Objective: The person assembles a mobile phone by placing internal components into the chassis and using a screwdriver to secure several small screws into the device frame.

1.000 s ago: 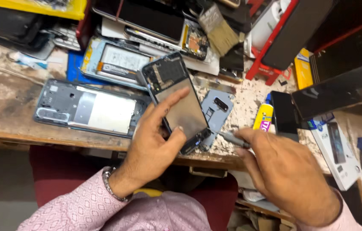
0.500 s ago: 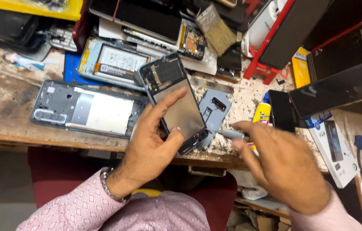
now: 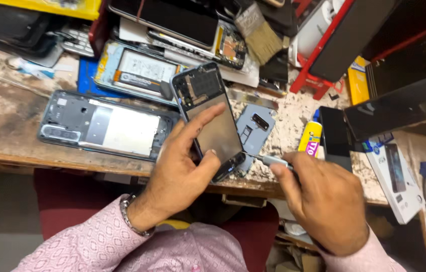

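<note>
Fingers of the right hand (image 3: 324, 201) pinch a screwdriver (image 3: 268, 160), its tip now touching the opened phone's (image 3: 212, 121) lower edge at frame centre; the left hand (image 3: 183, 166) clamps it.

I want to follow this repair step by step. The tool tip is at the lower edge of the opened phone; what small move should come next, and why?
Probably press the screwdriver tip gently into the lower corner of the opened phone and begin turning. The right hand holds the tool with its tip at that edge, and the left hand holds the phone tilted above the workbench, steadying it.
</note>
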